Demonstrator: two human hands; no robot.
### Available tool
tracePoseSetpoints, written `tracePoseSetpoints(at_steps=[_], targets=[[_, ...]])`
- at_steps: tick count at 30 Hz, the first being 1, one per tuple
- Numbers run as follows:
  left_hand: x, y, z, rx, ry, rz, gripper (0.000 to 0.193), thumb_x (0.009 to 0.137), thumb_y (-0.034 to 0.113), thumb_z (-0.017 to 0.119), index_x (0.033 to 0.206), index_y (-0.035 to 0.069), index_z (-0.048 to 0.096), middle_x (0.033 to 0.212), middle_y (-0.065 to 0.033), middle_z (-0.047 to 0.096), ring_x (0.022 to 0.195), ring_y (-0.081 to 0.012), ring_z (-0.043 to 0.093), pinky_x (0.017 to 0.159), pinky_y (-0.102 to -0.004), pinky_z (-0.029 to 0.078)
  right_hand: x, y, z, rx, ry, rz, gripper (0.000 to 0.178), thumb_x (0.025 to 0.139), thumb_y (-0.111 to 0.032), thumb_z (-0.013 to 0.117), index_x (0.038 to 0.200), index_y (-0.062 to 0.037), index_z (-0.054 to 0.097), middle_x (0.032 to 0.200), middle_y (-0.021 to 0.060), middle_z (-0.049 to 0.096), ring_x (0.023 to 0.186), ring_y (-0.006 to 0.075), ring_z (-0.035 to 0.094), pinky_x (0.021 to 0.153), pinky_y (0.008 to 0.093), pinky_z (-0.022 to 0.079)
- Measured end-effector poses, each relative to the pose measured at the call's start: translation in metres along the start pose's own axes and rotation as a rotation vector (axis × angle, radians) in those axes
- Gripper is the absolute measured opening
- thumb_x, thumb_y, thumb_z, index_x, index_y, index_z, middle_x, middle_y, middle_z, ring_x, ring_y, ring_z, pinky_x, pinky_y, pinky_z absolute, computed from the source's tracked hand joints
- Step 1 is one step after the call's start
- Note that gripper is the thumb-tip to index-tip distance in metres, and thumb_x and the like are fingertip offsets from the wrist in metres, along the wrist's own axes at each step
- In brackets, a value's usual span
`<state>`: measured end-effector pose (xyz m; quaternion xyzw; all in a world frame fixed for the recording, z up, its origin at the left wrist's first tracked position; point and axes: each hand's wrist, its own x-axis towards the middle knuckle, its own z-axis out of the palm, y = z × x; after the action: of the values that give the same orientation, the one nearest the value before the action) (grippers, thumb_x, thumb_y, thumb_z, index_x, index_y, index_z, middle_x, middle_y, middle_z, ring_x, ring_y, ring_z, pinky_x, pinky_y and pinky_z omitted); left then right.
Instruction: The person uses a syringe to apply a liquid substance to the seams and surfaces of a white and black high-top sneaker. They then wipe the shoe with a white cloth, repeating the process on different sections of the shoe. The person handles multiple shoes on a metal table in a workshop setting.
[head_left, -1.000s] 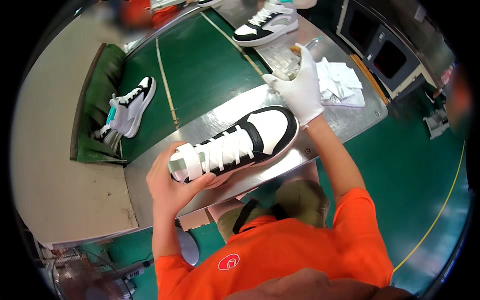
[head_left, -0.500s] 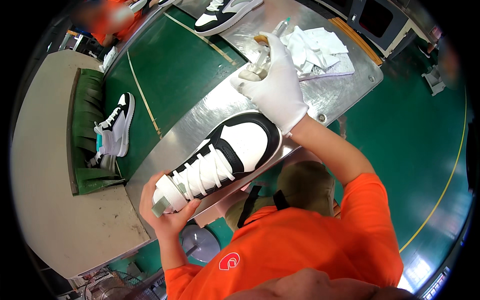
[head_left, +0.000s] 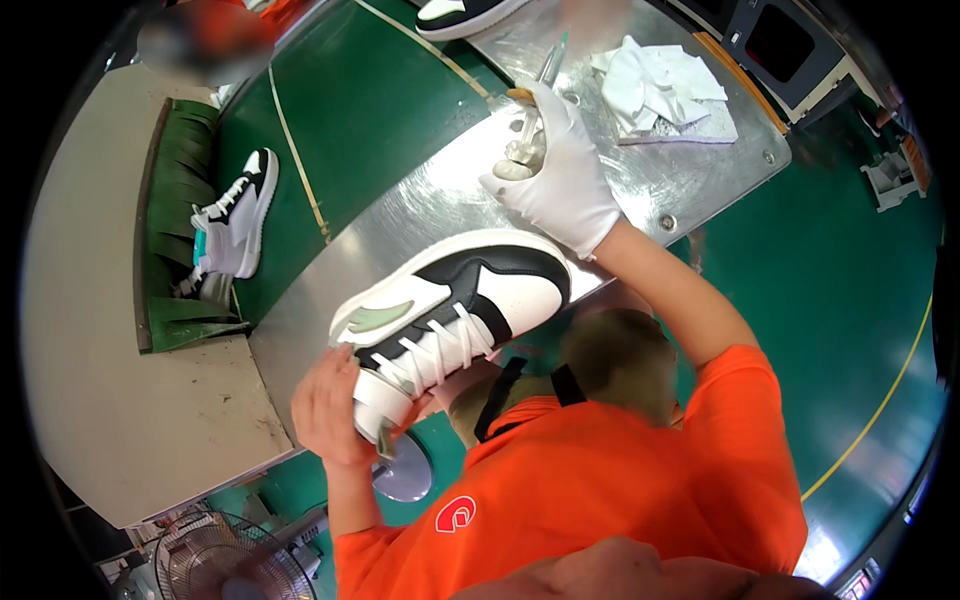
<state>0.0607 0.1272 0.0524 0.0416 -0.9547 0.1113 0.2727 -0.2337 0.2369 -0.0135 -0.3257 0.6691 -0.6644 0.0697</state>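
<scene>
A black and white high-top sneaker (head_left: 515,300) with white laces and a pale green side patch lies tilted on its side, toe pointing right. My bare left hand (head_left: 330,405) is closed around its collar at the heel end. Beyond the toe, my right hand (head_left: 565,180) wears a white glove and has its fingers curled round a slim clear tool (head_left: 550,62) with a green tip. What kind of tool it is I cannot make out. One fingertip of that glove looks yellowish-brown.
A metal worktop (head_left: 400,215) lies under the shoe. White cloths (head_left: 665,85) rest on a pad at its far right. Another sneaker (head_left: 240,215) sits on the green conveyor (head_left: 330,110) near a fringed opening. Part of a further shoe (head_left: 465,15) shows at the top. A fan (head_left: 235,560) stands lower left.
The sneaker has rolled in my left hand, so its side with the green patch now faces up. My left hand has turned with it. My right hand still grips the clear tool.
</scene>
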Motion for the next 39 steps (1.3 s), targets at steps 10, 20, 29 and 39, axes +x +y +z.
tracePoseSetpoints(at_steps=[10, 20, 29, 39], targets=[[0.009, -0.006, 0.005, 0.013, -0.004, -0.013, 0.030, 0.081, 0.019, 0.065, 0.104, 0.000, 0.061, 0.101, -0.0171, 0.070, 0.089, -0.0342, 0.069, 0.079, -0.0393, 0.053, -0.013, 0.008, 0.001, -0.224, 0.139, -0.275, 0.081, 0.066, -0.009, 0.078, 0.137, -0.0074, 0.039, 0.117, 0.0155, 0.047, 0.096, 0.0252, 0.055, 0.085, 0.0344, 0.048], [0.024, -0.009, 0.006, -0.012, -0.037, 0.005, 0.069, 0.068, 0.046, 0.083, 0.111, -0.001, 0.058, 0.100, -0.0162, 0.069, 0.091, -0.0335, 0.066, 0.080, -0.0407, 0.053, -0.011, 0.011, -0.002, -0.219, 0.087, -0.344, 0.084, 0.066, -0.017, 0.081, 0.138, -0.0077, 0.038, 0.119, 0.0181, 0.047, 0.106, 0.0335, 0.050, 0.094, 0.0388, 0.043], [0.035, -0.003, 0.006, -0.039, -0.040, -0.019, 0.069, 0.064, 0.044, 0.086, 0.111, -0.001, 0.060, 0.102, -0.0148, 0.069, 0.092, -0.0331, 0.066, 0.082, -0.0403, 0.052, -0.015, 0.003, -0.011, -0.273, 0.156, -0.273, 0.077, 0.069, -0.010, 0.076, 0.137, -0.0081, 0.039, 0.114, 0.0155, 0.047, 0.090, 0.0256, 0.053, 0.083, 0.0348, 0.048], [0.028, -0.037, 0.007, -0.506, -0.046, -0.584, 0.064, 0.066, 0.025, 0.087, 0.116, -0.003, 0.059, 0.102, -0.0066, 0.065, 0.089, -0.0139, 0.061, 0.079, -0.0282, 0.050, -0.021, 0.016, -0.041, -0.431, 0.326, -0.252, 0.079, 0.062, -0.011, 0.082, 0.132, 0.0003, 0.045, 0.113, 0.0178, 0.056, 0.099, 0.0337, 0.056, 0.091, 0.0417, 0.047]])
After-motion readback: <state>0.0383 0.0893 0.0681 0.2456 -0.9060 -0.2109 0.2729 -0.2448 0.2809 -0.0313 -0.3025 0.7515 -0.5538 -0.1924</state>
